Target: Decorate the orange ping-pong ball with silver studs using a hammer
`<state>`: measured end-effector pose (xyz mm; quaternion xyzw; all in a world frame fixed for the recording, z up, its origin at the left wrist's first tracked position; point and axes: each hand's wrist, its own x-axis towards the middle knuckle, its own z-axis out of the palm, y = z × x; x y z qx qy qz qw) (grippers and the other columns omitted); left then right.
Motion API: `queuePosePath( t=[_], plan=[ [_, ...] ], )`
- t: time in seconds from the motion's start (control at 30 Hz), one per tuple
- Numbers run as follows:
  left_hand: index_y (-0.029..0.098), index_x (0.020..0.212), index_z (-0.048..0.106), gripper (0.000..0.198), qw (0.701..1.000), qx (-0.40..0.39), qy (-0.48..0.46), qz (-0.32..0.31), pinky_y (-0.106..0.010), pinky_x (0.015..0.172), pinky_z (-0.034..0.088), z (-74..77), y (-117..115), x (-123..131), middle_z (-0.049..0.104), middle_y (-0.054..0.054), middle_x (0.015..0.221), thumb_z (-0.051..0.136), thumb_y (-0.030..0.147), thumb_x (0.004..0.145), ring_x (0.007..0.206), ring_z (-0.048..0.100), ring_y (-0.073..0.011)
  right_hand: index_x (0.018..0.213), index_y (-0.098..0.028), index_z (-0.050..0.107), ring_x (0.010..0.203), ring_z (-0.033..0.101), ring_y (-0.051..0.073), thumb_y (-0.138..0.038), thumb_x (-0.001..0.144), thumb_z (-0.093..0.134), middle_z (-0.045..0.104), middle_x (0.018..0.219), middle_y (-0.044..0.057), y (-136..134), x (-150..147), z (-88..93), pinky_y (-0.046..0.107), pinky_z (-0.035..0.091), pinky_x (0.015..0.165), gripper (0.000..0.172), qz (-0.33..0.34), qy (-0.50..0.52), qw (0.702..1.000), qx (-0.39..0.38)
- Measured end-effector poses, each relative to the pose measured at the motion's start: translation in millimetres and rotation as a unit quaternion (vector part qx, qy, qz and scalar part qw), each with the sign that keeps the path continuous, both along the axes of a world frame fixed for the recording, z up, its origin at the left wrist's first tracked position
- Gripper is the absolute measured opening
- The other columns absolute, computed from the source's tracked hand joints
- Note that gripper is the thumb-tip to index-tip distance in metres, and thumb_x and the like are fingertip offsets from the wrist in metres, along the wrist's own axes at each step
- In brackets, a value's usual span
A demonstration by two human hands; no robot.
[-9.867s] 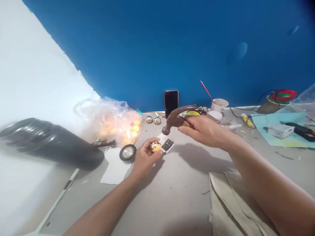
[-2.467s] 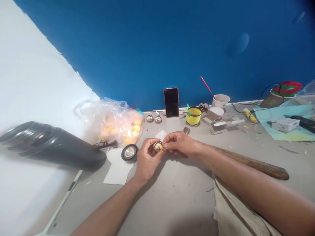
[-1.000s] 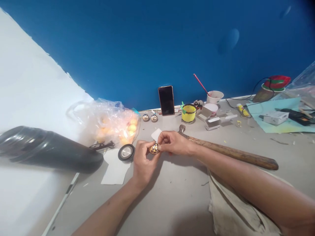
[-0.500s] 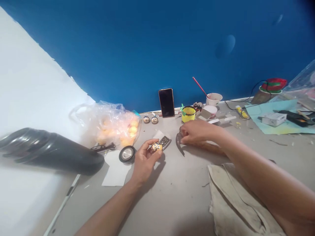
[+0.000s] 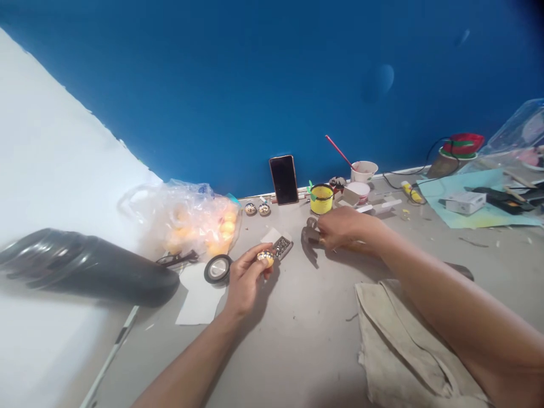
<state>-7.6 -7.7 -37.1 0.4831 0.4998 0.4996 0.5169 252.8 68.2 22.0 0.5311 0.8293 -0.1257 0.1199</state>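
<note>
Pinching a shiny-studded yellow ball [image 5: 265, 259], the left hand [image 5: 245, 281] is holding it just beside a small box [image 5: 282, 247] on the tabletop [image 5: 297, 351]; the right hand [image 5: 346, 228] is gripping a hammer [image 5: 311, 236] near its head; beyond, a phone [image 5: 284, 179] is standing upright.

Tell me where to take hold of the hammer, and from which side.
Take the hammer by its wooden handle, I'd say, near the free end, from the right and above. The handle is long and slim and points rightward, with the claw at the opposite end. The right hand grips it close to the claw.
</note>
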Motion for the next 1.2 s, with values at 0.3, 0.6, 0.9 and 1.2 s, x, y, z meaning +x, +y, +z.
queuePosePath(
  t=[0.3, 0.6, 0.9, 1.2],
  plan=[
    [0.023, 0.122, 0.063, 0.052, 0.999, -0.025, 0.029, -0.003, -0.023, 0.054, 0.044, 7.1, 0.4, 4.9, 0.067, -0.001, 0.094, 0.078, 0.03, 0.073, 0.062, 0.053, -0.0091, 0.086, -0.017, 0.065, 0.067, 0.059, 0.018, -0.031, 0.09, 0.049, 0.068, 0.08, 0.005, -26.2, -1.4, 55.7, 0.028, 0.038, 0.058, 0.022, -0.028, 0.341, 0.939, 0.023],
    [0.017, 0.078, 0.064, 0.021, 0.986, 0.005, 0.166, -0.006, -0.022, 0.047, 0.034, 15.3, -1.7, 7.1, 0.053, 0.006, 0.056, 0.074, 0.035, 0.074, 0.049, 0.045, -0.0091, 0.093, -0.015, 0.07, 0.074, 0.062, 0.021, -0.033, 0.097, 0.046, 0.074, 0.088, 0.011, -60.9, -46.1, 50.0, 0.029, 0.033, 0.061, 0.03, 0.089, 0.222, 0.967, 0.091],
    [0.016, 0.074, 0.066, 0.02, 0.985, 0.003, 0.173, -0.027, -0.022, 0.047, 0.034, 17.8, -0.5, 3.4, 0.051, 0.007, 0.049, 0.074, 0.034, 0.073, 0.045, 0.042, -0.0084, 0.09, -0.015, 0.071, 0.071, 0.061, 0.018, -0.032, 0.097, 0.049, 0.073, 0.084, 0.009, -59.2, -42.2, 52.2, 0.027, 0.035, 0.062, 0.029, 0.1, 0.254, 0.957, 0.095],
    [0.016, 0.07, 0.067, 0.016, 0.983, 0.027, 0.183, -0.005, -0.021, 0.046, 0.033, 26.0, -5.2, 6.1, 0.05, 0.006, 0.051, 0.076, 0.029, 0.068, 0.048, 0.041, -0.0085, 0.096, -0.016, 0.074, 0.075, 0.063, 0.018, -0.028, 0.097, 0.052, 0.073, 0.086, 0.008, -58.1, -36.6, 55.5, 0.027, 0.041, 0.069, 0.025, 0.12, 0.323, 0.934, 0.098]
  ],
)
